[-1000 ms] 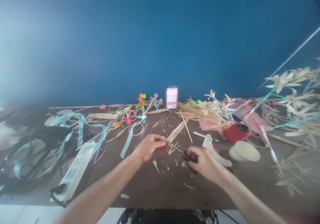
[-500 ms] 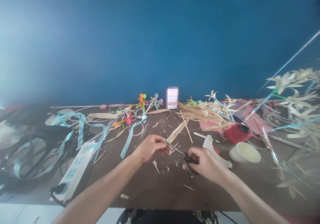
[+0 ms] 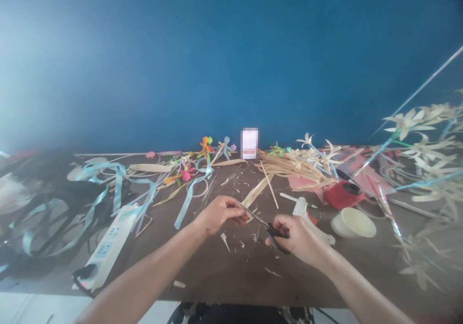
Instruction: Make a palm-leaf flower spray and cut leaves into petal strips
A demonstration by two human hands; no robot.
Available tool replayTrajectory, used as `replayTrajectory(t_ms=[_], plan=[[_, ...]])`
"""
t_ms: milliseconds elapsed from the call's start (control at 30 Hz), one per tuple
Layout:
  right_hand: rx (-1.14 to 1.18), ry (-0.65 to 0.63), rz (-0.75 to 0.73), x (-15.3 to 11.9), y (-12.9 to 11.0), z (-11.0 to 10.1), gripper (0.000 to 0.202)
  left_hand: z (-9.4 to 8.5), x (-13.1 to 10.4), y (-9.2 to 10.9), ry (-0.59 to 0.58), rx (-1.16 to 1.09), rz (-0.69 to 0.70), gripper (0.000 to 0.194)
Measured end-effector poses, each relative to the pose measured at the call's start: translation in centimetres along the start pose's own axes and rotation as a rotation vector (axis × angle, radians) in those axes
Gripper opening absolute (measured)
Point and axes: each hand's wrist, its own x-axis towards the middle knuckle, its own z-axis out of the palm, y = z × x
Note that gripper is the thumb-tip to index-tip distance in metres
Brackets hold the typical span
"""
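Left hand [image 3: 219,213]: pinching small straw piece [image 3: 249,215] | right hand [image 3: 298,237]: gripping scissors [image 3: 265,226], blades at piece | table [image 3: 231,271]: scraps

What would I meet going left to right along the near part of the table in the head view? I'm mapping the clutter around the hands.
Power strip → left hand → scissors → right hand → white bowl.
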Motion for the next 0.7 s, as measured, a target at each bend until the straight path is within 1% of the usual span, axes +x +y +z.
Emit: replayTrajectory(t_ms=[267, 333, 500, 700], plan=[[0.05, -0.013, 0.018, 0.07, 0.21, 0.12, 0.029, -0.06, -0.18, -0.07, -0.009, -0.008, -0.004, 0.016], [0.083, -0.038, 0.027, 0.16, 0.3, 0.05, 0.029, 0.0, -0.29, 0.07, -0.017, -0.009, 0.001, 0.014], [0.196, -0.146, 0.039, 0.31, 0.45, -0.43, 0.028, 0.11, -0.44, 0.27, -0.01, -0.008, 0.011, 0.011], [0.216, -0.161, 0.038, 0.34, 0.61, -0.39, 0.028, -0.12, -0.43, -0.16, -0.011, 0.081, 0.057, 0.016]])
